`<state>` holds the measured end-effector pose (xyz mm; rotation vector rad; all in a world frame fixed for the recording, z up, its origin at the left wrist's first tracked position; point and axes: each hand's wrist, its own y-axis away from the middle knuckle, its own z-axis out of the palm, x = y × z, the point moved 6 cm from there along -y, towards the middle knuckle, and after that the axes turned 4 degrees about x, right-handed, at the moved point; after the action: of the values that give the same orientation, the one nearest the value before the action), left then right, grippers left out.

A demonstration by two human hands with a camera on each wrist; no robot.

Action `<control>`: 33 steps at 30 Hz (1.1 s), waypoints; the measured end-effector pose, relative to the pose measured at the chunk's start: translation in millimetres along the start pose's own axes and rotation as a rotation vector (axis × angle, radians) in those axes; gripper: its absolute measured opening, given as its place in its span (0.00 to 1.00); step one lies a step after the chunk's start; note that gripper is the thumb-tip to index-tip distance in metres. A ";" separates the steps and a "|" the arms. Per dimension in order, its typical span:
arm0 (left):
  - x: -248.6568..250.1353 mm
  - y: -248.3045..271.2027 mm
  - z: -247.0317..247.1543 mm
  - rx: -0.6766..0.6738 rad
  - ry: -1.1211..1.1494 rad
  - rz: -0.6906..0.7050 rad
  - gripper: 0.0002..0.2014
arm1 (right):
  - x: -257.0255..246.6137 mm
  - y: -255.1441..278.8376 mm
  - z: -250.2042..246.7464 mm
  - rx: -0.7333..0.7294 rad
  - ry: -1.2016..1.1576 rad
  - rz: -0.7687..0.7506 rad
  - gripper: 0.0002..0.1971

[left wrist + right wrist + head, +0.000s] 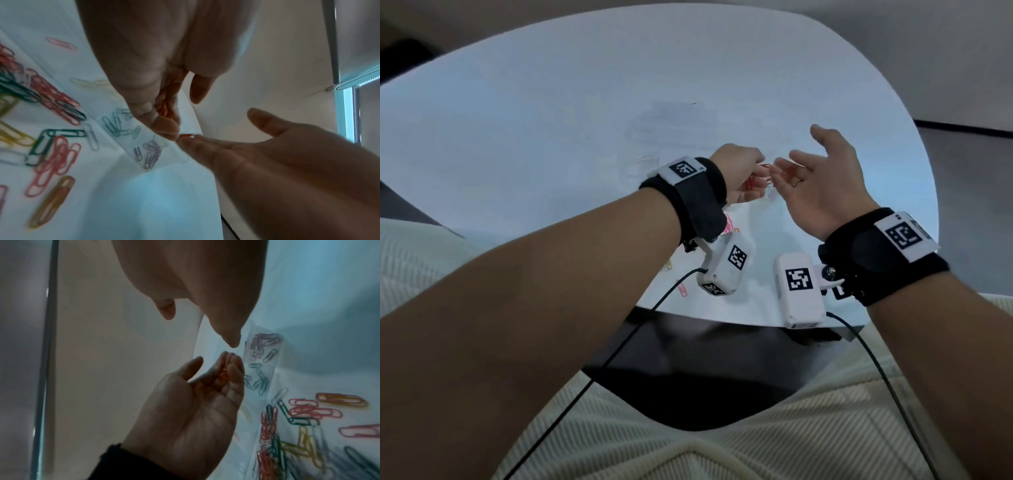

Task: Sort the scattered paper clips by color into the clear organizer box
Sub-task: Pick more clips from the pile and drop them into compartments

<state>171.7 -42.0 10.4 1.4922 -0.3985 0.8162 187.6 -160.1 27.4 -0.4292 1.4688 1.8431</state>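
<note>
Progress, judged partial: clear organizer box [144, 142] on the white table [551, 102], lid not visible; one compartment with a small lot of blue-green paper clips [115, 125], the neighbouring compartment with purple paper clips [151, 151]

Remaining, judged the larger share: loose heap of paper clips [51, 100] on the table beside the box — red, pink, dark green, yellow, white, one orange-brown; a further scatter of pink and yellow clips near the table edge under the left wrist in the head view; no red compartment identifiable, much of the box hidden or too faint to read

Red paper clips [165, 110]: small bunch cupped in the left hand [739, 171], fingers curled round it; one more red clip [186, 135] at the meeting point of the two hands' fingertips

Left hand pose: raised over the near end of the box, palm turned inward toward the right hand, fingers bent into a loose cup, thumb free

Right hand [822, 181] pose: palm up and facing left, fingers extended and close together, thumb spread wide; fingertips [185, 142] against the left hand's fingertip at the single red clip; whether the clip is pinched or merely touched — cannot tell

Step in hand, as a judgement: gathering or passing red clips between hands ahead of a drop into a compartment
</note>
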 end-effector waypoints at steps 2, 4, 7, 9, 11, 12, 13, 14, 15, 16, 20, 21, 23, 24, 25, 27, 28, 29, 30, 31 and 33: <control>2.8 -4.3 -0.5 0.046 0.060 0.001 0.11 | 1.6 -3.2 1.2 -0.005 0.030 0.042 0.35; 7.9 -7.2 1.2 0.077 0.113 0.018 0.10 | 2.0 -5.2 -0.2 0.010 0.038 0.066 0.37; 16.8 -10.2 7.9 0.091 0.144 0.047 0.09 | -3.3 -5.8 -2.1 0.043 0.012 0.056 0.35; 19.9 -12.1 13.6 0.080 0.130 0.048 0.11 | -9.5 -5.7 -4.2 0.062 -0.023 0.019 0.34; 19.3 -14.3 18.4 0.054 0.080 0.034 0.19 | -14.5 -5.0 -6.1 0.068 -0.034 -0.018 0.33; 18.2 -15.3 19.3 0.043 0.055 0.023 0.24 | -16.1 -4.6 -6.9 0.069 -0.031 -0.032 0.33; 16.9 -15.3 19.3 0.032 0.041 0.016 0.26 | -17.7 -4.2 -7.8 0.069 -0.026 -0.042 0.32; 16.2 -14.9 18.3 0.020 0.038 0.013 0.27 | -18.5 -3.3 -8.3 0.070 -0.020 -0.051 0.31; 16.5 -13.1 16.3 0.007 0.040 0.016 0.27 | -19.4 -2.9 -8.9 0.073 -0.008 -0.062 0.29; 17.8 -11.0 13.4 -0.004 0.039 0.030 0.26 | -20.2 -2.2 -9.5 0.082 0.014 -0.078 0.26; 30.2 8.7 -5.7 0.003 -0.117 0.184 0.14 | -23.7 3.5 -7.0 0.078 0.216 -0.169 0.11; 33.2 14.4 -11.7 0.013 -0.214 0.245 0.10 | -22.9 4.9 -4.3 0.061 0.297 -0.185 0.09; 35.2 23.3 -23.7 0.042 -0.445 0.353 0.06 | -17.7 6.5 1.6 0.021 0.483 -0.210 0.07; 33.1 26.2 -29.7 0.057 -0.554 0.384 0.05 | -13.3 6.6 4.2 0.000 0.584 -0.225 0.06; 29.0 28.2 -35.8 0.066 -0.655 0.399 0.06 | -7.7 5.9 6.1 -0.020 0.692 -0.247 0.06; 16.2 29.5 -46.7 0.061 -0.820 0.399 0.06 | 6.5 2.1 6.5 -0.058 0.921 -0.303 0.05; 7.7 29.7 -51.3 0.051 -0.906 0.395 0.06 | 14.8 -0.5 4.7 -0.070 1.032 -0.326 0.05; -1.5 29.6 -55.0 0.038 -1.019 0.396 0.06 | 22.9 -4.5 1.6 -0.077 1.131 -0.343 0.04; -11.6 29.6 -58.3 0.023 -1.153 0.408 0.06 | 31.1 -9.0 -2.2 -0.080 1.217 -0.352 0.03; -22.5 30.1 -61.1 0.000 -1.284 0.427 0.06 | 38.3 -13.2 -5.8 -0.078 1.290 -0.365 0.02; -44.7 31.6 -64.0 -0.081 -1.469 0.461 0.07 | 48.8 -19.1 -11.8 -0.049 1.401 -0.408 0.05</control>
<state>103.8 5.9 -3.2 1.7247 -1.8670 -0.1348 166.0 -153.5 -21.4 -2.1421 1.8783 1.1436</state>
